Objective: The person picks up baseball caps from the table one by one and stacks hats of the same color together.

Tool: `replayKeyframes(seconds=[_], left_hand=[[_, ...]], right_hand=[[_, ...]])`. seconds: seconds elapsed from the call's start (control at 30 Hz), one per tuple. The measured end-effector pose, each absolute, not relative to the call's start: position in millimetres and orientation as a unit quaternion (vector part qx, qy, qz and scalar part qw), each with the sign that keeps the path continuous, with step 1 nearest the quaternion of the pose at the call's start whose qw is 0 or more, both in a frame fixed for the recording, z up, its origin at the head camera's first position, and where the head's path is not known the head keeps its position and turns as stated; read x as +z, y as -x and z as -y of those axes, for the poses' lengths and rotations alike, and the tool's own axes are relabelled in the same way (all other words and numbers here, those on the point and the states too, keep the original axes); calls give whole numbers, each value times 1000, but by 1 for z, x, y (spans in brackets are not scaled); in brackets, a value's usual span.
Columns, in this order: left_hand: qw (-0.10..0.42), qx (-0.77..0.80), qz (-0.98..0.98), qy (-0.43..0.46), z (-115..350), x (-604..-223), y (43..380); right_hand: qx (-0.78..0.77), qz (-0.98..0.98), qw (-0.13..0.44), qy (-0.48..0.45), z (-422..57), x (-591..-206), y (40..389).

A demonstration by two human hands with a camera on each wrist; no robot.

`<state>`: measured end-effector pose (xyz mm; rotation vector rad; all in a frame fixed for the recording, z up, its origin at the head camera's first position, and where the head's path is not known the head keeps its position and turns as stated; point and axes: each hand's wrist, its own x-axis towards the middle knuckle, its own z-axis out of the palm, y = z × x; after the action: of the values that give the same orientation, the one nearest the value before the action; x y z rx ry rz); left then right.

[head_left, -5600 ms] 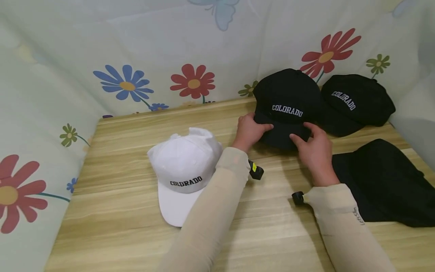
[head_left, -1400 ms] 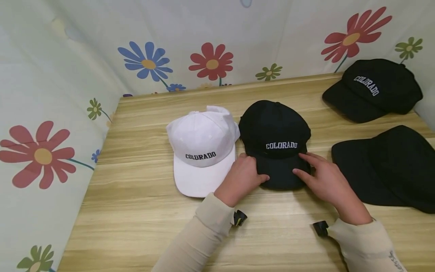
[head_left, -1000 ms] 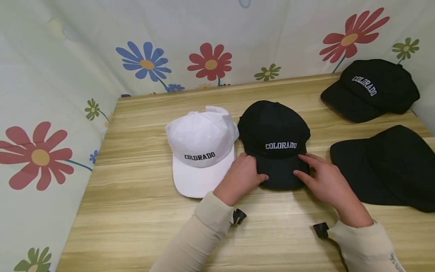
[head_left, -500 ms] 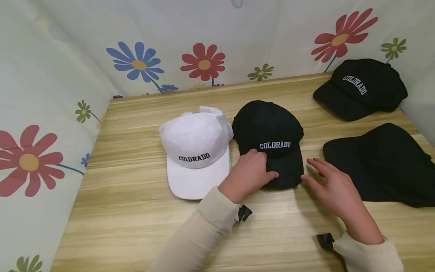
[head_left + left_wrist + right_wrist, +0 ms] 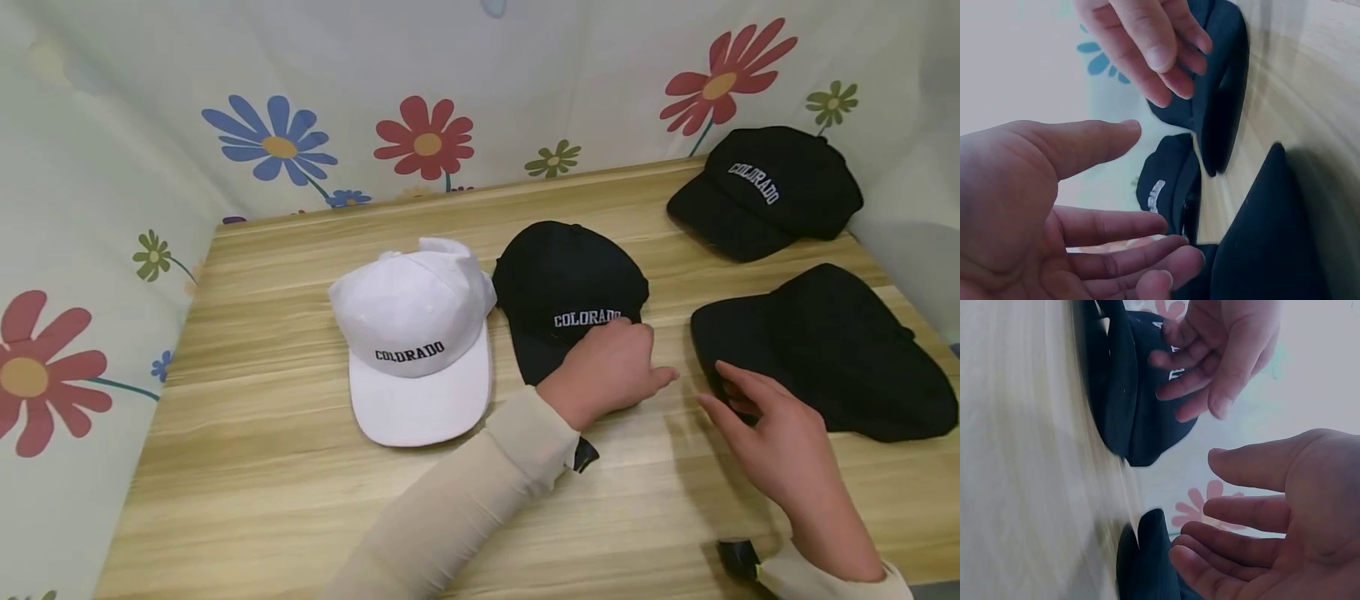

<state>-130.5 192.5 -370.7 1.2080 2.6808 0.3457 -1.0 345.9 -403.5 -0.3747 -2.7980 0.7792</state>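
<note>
Left hand (image 5: 611,367) is hovering loosely over the centre black cap (image 5: 566,271), right hand (image 5: 783,446) hanging relaxed near another brim (image 5: 735,333). I'd be pinching brim edges lightly.

My left hand (image 5: 609,367) hides much of the brim (image 5: 529,355) of the middle cap (image 5: 566,271)

In the head view it also clips the last letter (image 5: 617,316), both my sleeves (image 5: 465,492) run off the bottom edge, and a red flower (image 5: 25,377) is cut at the left; in the left wrist view the lettering (image 5: 1156,197) on the back cap (image 5: 1169,162) is too blurred to read, and in the right wrist view my fingers (image 5: 1188,386) partly cover the middle cap's letters while the bottom edge cuts the right cap (image 5: 1152,556)
</note>
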Motion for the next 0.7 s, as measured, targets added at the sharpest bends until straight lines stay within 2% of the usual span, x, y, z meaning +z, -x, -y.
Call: replayKeyframes(seconds=[0.17,0.53,0.7], left_hand=[[70,77,-898,-428,-213,-377,127],[77,58,-910,-403,-262,-384,129],[116,49,-913,-389,-284,-388,132]], right_hand=[[255,947,108,165,-358,-402,-9],[238,931,70,267,-376,-407,-29],[212,930,33,298,-383,-408,-32]])
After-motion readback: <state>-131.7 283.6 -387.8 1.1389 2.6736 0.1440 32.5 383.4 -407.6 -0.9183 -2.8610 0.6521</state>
